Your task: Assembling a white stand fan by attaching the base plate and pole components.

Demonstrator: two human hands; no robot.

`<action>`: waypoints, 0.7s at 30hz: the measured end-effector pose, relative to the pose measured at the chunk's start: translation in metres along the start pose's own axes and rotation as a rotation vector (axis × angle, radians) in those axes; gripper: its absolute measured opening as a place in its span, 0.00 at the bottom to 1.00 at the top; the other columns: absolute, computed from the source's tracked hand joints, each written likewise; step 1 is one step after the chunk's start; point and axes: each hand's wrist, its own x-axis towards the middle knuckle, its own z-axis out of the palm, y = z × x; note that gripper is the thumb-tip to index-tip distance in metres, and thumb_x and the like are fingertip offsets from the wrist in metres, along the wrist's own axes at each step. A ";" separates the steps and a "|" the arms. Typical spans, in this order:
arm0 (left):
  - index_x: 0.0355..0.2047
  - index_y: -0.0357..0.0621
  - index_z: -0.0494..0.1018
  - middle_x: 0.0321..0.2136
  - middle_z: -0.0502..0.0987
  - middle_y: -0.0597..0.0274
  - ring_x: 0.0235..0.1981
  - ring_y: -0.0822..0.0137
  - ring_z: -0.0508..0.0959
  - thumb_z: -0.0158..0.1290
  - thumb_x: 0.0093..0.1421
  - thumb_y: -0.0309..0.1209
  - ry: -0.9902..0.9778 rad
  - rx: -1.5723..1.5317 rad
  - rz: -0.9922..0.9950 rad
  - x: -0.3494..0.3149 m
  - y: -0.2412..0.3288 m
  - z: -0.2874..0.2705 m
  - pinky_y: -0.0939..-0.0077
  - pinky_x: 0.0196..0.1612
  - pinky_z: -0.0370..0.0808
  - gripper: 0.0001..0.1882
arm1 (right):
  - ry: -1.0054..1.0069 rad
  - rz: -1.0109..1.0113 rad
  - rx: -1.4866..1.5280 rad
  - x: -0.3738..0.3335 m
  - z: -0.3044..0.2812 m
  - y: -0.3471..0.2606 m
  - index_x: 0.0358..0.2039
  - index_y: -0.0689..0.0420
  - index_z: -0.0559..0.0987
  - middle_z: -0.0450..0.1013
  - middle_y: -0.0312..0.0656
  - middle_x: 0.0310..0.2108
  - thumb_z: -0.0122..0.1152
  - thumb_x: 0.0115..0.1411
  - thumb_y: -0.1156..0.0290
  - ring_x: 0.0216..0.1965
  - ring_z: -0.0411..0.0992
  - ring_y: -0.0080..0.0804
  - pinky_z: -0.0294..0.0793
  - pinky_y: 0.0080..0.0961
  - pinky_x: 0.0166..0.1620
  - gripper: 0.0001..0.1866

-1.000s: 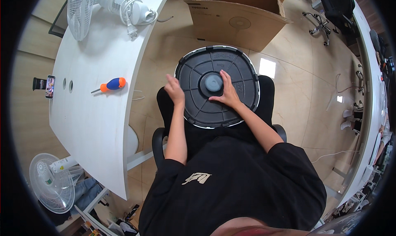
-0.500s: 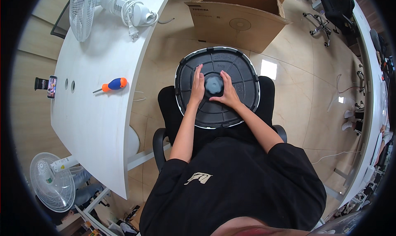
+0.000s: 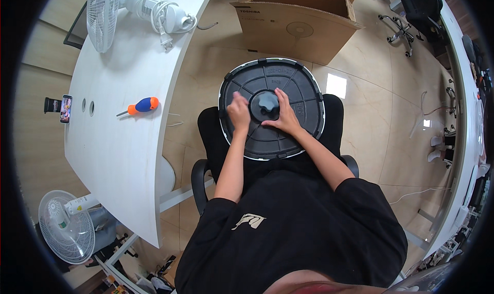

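Two bare hands flank a lobed blue-grey plastic knob (image 3: 268,102) at the centre of a round, ribbed black plastic base with a white rim (image 3: 303,132), lying across the seated person's lap.
The right hand (image 3: 287,118) spreads its thumb and fingers in an open curve around the knob's right side; whether they press on it is unclear. The left hand (image 3: 239,113) hangs just left of the knob, blurred, its fingers seemingly bent; I cannot tell how tightly they are closed. Sideways force on the knob might swivel or tip the base, since only the lap appears to support it; an off-axis twist could make the knob bind.
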 end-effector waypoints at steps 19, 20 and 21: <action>0.62 0.40 0.64 0.56 0.72 0.45 0.59 0.48 0.71 0.69 0.48 0.42 -0.537 0.052 0.306 -0.007 -0.001 0.002 0.58 0.62 0.66 0.44 | -0.010 -0.014 0.030 0.000 0.002 0.003 0.69 0.58 0.51 0.52 0.55 0.67 0.84 0.33 0.55 0.67 0.56 0.56 0.61 0.43 0.66 0.67; 0.61 0.40 0.64 0.54 0.73 0.46 0.58 0.48 0.72 0.70 0.47 0.42 -0.529 0.020 0.299 -0.009 -0.001 0.003 0.58 0.61 0.67 0.44 | -0.014 -0.006 0.033 0.000 0.002 0.003 0.69 0.59 0.51 0.53 0.55 0.67 0.84 0.33 0.55 0.67 0.56 0.56 0.61 0.43 0.66 0.67; 0.61 0.40 0.64 0.54 0.73 0.46 0.58 0.48 0.72 0.70 0.47 0.42 -0.509 0.019 0.301 -0.009 0.000 0.003 0.58 0.61 0.67 0.44 | -0.014 0.022 0.031 0.000 0.002 0.003 0.69 0.59 0.51 0.53 0.55 0.67 0.84 0.33 0.55 0.67 0.56 0.56 0.61 0.43 0.66 0.67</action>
